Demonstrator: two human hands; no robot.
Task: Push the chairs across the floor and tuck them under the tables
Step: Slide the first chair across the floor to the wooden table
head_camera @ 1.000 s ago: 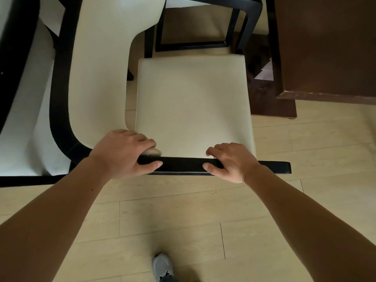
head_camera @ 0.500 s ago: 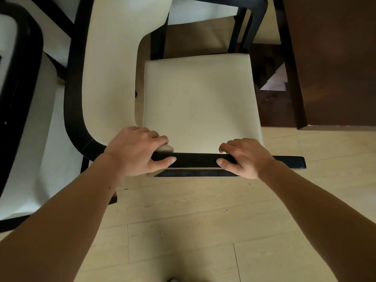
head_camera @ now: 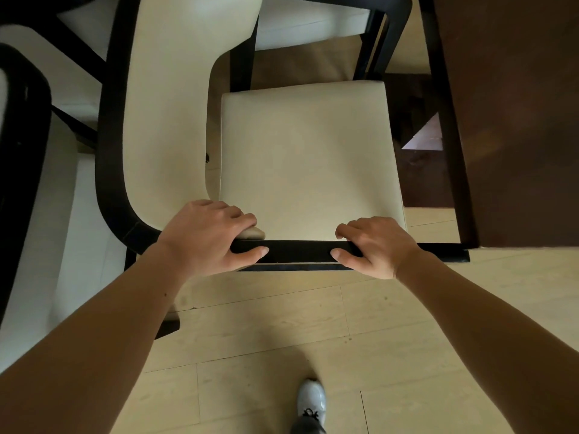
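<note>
A chair [head_camera: 307, 158] with a cream padded seat and a black frame stands right below me, seen from above. Its black top rail [head_camera: 297, 250] runs across the middle of the view. My left hand [head_camera: 206, 236] grips the rail near its left end, fingers curled over the front and thumb along the top. My right hand [head_camera: 376, 245] grips the rail further right in the same way. The dark brown table [head_camera: 517, 120] fills the upper right, its edge close to the seat's right side.
A second cream chair [head_camera: 169, 104] with a curved black frame stands close on the left, nearly touching the held one. Another chair [head_camera: 25, 183] is at the far left, and one more at the top [head_camera: 313, 23]. Pale wood floor [head_camera: 282, 339] lies below, with my white shoe [head_camera: 311, 399].
The chair and I have moved forward toward the table, whose edge now reaches lower beside the seat. Both hands keep their grip on the rail. My shoe has come back into view.
</note>
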